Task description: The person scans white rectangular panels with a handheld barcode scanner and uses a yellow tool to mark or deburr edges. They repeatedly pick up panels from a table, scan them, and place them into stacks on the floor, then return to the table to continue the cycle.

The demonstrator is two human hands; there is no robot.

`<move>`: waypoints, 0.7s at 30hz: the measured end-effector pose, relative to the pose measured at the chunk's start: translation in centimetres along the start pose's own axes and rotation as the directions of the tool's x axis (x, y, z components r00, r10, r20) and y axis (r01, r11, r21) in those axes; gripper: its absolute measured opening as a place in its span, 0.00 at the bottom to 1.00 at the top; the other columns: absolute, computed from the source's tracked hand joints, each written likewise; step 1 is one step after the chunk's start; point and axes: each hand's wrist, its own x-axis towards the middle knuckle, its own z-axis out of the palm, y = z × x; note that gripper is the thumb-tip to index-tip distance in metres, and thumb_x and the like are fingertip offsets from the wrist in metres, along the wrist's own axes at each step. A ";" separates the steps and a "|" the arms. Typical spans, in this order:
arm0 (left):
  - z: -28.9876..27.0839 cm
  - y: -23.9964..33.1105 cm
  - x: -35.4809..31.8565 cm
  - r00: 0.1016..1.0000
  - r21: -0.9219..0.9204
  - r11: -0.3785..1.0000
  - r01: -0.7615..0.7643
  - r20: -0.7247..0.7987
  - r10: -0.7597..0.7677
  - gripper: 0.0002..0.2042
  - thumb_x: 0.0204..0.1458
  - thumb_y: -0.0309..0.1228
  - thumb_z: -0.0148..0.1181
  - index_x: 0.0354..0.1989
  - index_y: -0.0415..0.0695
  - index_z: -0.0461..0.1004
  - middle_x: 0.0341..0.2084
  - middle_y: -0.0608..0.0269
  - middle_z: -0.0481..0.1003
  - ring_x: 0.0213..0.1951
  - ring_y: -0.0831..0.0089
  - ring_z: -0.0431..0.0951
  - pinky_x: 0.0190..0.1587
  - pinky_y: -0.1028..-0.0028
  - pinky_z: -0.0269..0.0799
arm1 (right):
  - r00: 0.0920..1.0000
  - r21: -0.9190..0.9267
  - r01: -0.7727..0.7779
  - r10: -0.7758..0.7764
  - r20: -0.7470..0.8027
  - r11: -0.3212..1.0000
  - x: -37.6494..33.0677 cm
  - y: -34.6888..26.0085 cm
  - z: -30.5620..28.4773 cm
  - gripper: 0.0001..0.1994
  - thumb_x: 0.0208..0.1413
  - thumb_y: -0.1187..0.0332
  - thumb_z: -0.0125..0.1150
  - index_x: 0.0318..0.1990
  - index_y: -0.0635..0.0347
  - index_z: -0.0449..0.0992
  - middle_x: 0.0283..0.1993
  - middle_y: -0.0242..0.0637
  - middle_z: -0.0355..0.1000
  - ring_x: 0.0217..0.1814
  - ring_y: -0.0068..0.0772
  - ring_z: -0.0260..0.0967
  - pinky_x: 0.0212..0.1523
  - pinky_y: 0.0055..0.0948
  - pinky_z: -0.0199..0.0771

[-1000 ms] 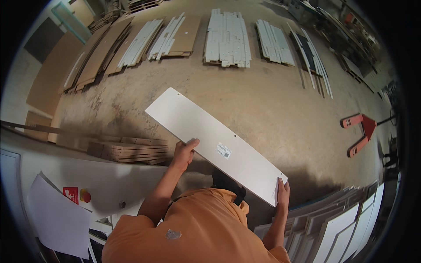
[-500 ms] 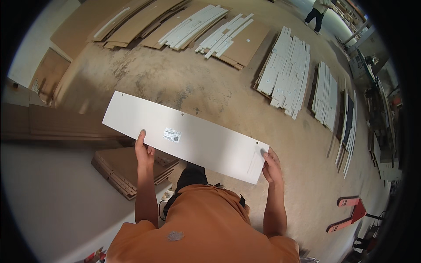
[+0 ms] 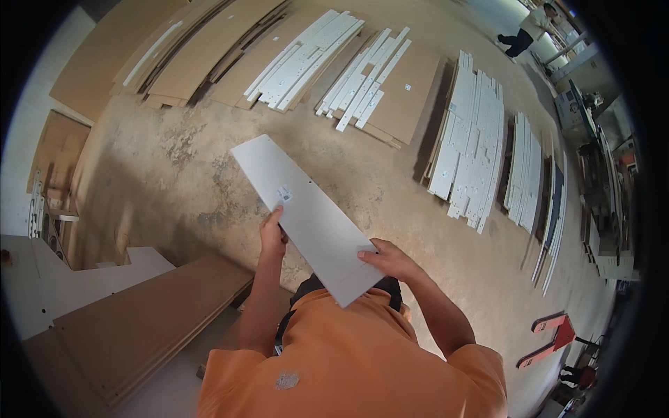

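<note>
Between my two hands a long white board [image 3: 313,216] is held up in front of my body, slanting from upper left to lower right. It has a small printed label and a few drilled holes near its edge. My left hand [image 3: 274,233] grips the left long edge, thumb on the face just below the label. On the opposite edge, toward the near end, my right hand [image 3: 391,259] is closed with the thumb lying on the face. The fingers beneath the board are partly hidden.
Brown panels [image 3: 146,317] lie at the lower left beside a white panel [image 3: 77,285]. Stacks of white boards [image 3: 468,139] and brown sheets [image 3: 411,87] rest on the floor ahead. A red pallet jack [image 3: 557,338] stands at right. Another person [image 3: 529,31] is at the far right.
The board has turned clockwise, from nearly crosswise to a steep slant. My left hand has shifted right, and my right hand has come inward and down. The far person has moved right.
</note>
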 end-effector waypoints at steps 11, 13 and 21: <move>-17.6 0.1 5.3 0.772 0.366 0.828 0.424 -0.625 -0.119 0.14 0.61 0.37 0.55 0.31 0.38 0.77 0.28 0.53 0.81 0.29 0.72 0.80 0.31 0.66 0.75 | 0.977 0.162 -0.113 0.139 -0.161 0.980 41.3 -3.1 -6.6 0.21 0.61 0.57 0.59 0.43 0.72 0.74 0.29 0.41 0.75 0.23 0.29 0.72 0.20 0.29 0.70; -20.7 -1.5 0.6 0.497 0.178 0.762 0.623 -0.842 -0.209 0.10 0.62 0.34 0.52 0.41 0.39 0.74 0.29 0.53 0.81 0.24 0.66 0.80 0.20 0.65 0.70 | 0.963 0.126 -0.107 0.135 -0.234 0.986 51.5 -3.8 -7.7 0.21 0.60 0.56 0.60 0.42 0.72 0.74 0.29 0.42 0.75 0.23 0.31 0.73 0.20 0.30 0.71; -13.6 -4.0 -10.8 0.348 -0.050 0.612 0.789 -0.785 -0.512 0.16 0.61 0.37 0.50 0.52 0.40 0.70 0.37 0.50 0.77 0.32 0.57 0.85 0.11 0.65 0.61 | 0.834 0.211 -0.050 0.157 -0.528 0.976 82.3 -11.1 -7.8 0.23 0.57 0.53 0.62 0.40 0.71 0.76 0.31 0.44 0.76 0.25 0.35 0.75 0.21 0.34 0.74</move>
